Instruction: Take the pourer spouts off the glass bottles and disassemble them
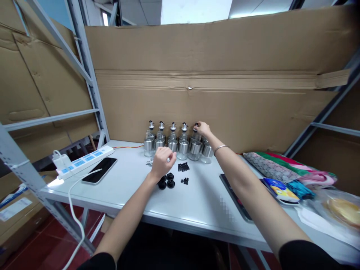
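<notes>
A row of glass bottles with silver bands (183, 147) stands at the back of the white table, several with silver-and-black tops. My right hand (203, 129) reaches to the back, its fingers closed on the black top of a bottle (195, 147) toward the right of the row. In front of the row, my left hand (164, 160) is closed around a small silvery piece, only partly visible. Round black caps (170, 183) lie just below it. Black tubular pieces (183, 167) and smaller black bits (185, 181) rest to their right.
At the left are a power strip (87, 160) and a phone (100, 170) with a white cable. A dark tablet-like object (234, 197) lies under my right forearm. Colourful fabric (289, 170) and a packet (281, 190) sit right. Cardboard (213, 56) walls the back.
</notes>
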A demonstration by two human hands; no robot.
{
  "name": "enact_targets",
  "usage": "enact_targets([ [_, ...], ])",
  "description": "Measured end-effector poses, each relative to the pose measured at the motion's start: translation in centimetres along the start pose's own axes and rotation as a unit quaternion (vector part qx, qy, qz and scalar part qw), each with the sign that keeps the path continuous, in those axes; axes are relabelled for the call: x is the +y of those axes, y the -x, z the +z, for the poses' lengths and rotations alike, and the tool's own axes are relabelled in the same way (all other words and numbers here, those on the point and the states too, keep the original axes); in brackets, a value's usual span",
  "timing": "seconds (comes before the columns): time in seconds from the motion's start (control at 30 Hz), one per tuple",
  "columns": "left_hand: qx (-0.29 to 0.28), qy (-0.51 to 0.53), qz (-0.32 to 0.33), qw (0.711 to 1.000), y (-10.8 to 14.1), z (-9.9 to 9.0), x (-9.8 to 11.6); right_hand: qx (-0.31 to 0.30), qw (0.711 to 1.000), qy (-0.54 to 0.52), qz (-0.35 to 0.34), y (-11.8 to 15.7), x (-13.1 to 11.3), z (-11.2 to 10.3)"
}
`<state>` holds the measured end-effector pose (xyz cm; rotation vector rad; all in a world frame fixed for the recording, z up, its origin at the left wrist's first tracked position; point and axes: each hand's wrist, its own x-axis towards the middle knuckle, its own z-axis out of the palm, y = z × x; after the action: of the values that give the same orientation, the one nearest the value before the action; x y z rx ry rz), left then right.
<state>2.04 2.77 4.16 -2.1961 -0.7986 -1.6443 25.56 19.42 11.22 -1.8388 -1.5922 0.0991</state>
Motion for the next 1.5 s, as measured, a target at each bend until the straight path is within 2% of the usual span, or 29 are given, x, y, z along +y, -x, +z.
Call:
enact_targets([
  [0.2, 0.009, 0.0, 0.004, 1.0, -0.1, -0.3, 0.1, 0.038, 0.999, -0.018, 0.0, 0.2, -0.2, 0.2],
  [0.33, 0.021, 0.006, -0.005, 1.0, -0.2, -0.7, 0.3, 0.12, 0.99, -0.077, -0.016, 0.2, -1.1, -1.1],
  [0.4, 0.022, 0.012, -0.002, 1.0, -0.2, -0.7, 0.3, 0.192, 0.97, -0.141, -0.046, -0.2, -1.7, -2.4],
  [0.5, 0.04, 0.039, -0.006, 0.998, -0.4, -0.9, 0.3, 0.291, 0.923, -0.224, -0.115, -0.7, -3.0, -5.0],
  [0.57, 0.076, 0.078, -0.019, 0.994, -0.5, -1.1, 0.7, 0.306, 0.897, -0.258, -0.191, 0.1, -4.1, -7.0],
  [0.67, 0.144, 0.149, -0.056, 0.977, -0.3, -1.7, 2.5, 0.246, 0.876, -0.301, -0.285, 4.0, -5.8, -9.7],
  [0.73, 0.151, 0.185, -0.107, 0.965, 0.4, -2.2, 4.6, 0.173, 0.866, -0.351, -0.311, 8.2, -6.8, -10.9],
  [0.77, 0.13, 0.196, -0.145, 0.961, 0.9, -2.3, 5.9, 0.129, 0.862, -0.375, -0.315, 10.5, -7.2, -11.3],
  [0.83, 0.05, 0.216, -0.238, 0.946, 2.4, -2.4, 8.3, 0.032, 0.858, -0.409, -0.309, 15.0, -7.7, -11.6],
  [0.9, -0.006, 0.232, -0.319, 0.919, 4.0, -2.2, 10.3, -0.055, 0.848, -0.44, -0.289, 18.7, -7.7, -11.3],
  [0.97, -0.039, 0.261, -0.383, 0.885, 5.3, -1.8, 11.4, -0.13, 0.832, -0.471, -0.263, 21.5, -7.4, -10.7],
  [1.03, -0.082, 0.304, -0.419, 0.852, 6.1, -1.3, 11.7, -0.178, 0.819, -0.487, -0.245, 23.3, -7.1, -9.8],
  [1.13, -0.12, 0.33, -0.442, 0.825, 6.4, -1.0, 11.7, -0.186, 0.813, -0.511, -0.209, 25.1, -6.9, -8.5],
  [1.3, -0.107, 0.301, -0.455, 0.831, 6.5, -1.4, 12.0, -0.116, 0.817, -0.548, -0.138, 27.6, -6.6, -6.7],
  [1.4, -0.124, 0.285, -0.45, 0.837, 6.8, -1.8, 12.3, -0.105, 0.83, -0.532, -0.127, 28.3, -6.4, -6.2],
  [1.5, -0.129, 0.286, -0.461, 0.83, 7.0, -1.9, 12.2, -0.106, 0.834, -0.529, -0.118, 28.3, -6.4, -5.9],
])
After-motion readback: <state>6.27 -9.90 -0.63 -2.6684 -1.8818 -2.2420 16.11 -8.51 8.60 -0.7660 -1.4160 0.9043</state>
